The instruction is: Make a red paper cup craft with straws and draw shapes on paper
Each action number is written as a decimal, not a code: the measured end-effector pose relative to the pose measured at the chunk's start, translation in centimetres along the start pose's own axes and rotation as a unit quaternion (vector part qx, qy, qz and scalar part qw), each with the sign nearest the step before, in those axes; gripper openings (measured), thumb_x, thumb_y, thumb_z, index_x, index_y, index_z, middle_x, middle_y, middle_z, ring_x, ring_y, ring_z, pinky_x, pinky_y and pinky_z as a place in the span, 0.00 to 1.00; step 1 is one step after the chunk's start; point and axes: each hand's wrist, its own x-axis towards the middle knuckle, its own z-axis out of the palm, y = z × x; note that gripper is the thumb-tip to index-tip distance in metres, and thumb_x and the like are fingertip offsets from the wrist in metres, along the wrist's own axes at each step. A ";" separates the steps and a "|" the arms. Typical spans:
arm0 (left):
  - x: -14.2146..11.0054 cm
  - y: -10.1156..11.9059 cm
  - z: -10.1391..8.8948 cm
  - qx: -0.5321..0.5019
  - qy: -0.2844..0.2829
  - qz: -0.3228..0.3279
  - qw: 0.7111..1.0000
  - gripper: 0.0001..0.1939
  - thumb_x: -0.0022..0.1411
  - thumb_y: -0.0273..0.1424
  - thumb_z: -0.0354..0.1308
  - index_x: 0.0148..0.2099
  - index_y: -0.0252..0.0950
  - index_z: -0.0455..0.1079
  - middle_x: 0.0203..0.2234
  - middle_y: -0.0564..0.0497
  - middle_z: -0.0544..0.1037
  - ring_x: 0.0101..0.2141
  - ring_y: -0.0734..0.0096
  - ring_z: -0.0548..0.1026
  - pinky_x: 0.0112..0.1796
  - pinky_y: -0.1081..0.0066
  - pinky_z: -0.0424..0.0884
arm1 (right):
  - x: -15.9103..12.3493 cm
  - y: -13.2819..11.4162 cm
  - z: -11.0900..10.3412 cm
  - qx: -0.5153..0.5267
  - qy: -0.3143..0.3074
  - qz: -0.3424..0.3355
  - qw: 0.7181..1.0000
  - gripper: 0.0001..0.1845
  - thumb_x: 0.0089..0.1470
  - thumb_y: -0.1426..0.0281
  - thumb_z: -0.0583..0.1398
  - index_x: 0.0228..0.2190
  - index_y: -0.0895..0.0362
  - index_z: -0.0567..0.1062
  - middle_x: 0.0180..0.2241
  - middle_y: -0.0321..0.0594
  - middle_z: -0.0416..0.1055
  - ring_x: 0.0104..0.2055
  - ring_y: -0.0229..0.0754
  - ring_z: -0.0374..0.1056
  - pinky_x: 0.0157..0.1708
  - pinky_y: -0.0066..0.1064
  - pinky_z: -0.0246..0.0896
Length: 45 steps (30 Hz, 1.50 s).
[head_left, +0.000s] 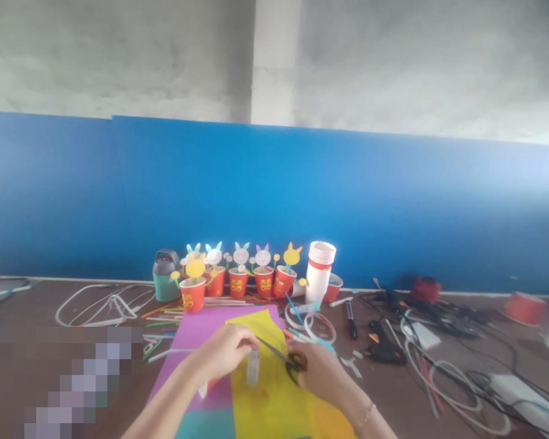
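My right hand [318, 369] grips a pair of scissors [274, 349] by the dark handles, blades pointing up and left toward my other hand. My left hand [226, 352] is closed, thumb and fingers pinched; what lies between them is too blurred to name. Just below its fingertips is a small whitish, see-through piece [253, 367]; whether the fingers touch it I cannot tell. Both hands are over a yellow sheet [265, 405], which overlaps a purple sheet [201, 329]. Teal paper [205, 424] and orange paper [332, 421] show at the near edge.
Several red paper cups [238, 283] with paper animal heads stand at the back, beside a stack of white cups [318, 280] and a teal bottle [166, 283]. Rightward are a marker [351, 320], a black glue gun [387, 344] and tangled cables [443, 372]. White cable [114, 305] lies left.
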 end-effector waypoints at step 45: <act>0.3 0.5 1.2 0.075 0.052 0.108 0.990 0.15 0.56 0.20 0.52 0.35 0.43 0.76 0.35 0.54 0.78 0.42 0.66 0.71 0.46 0.67 0.61 | -1.2 -3.2 -1.7 -0.003 -0.012 -0.101 0.995 0.22 0.40 0.75 0.56 0.39 0.50 0.77 0.34 0.36 0.74 0.36 0.40 0.67 0.35 0.25 0.58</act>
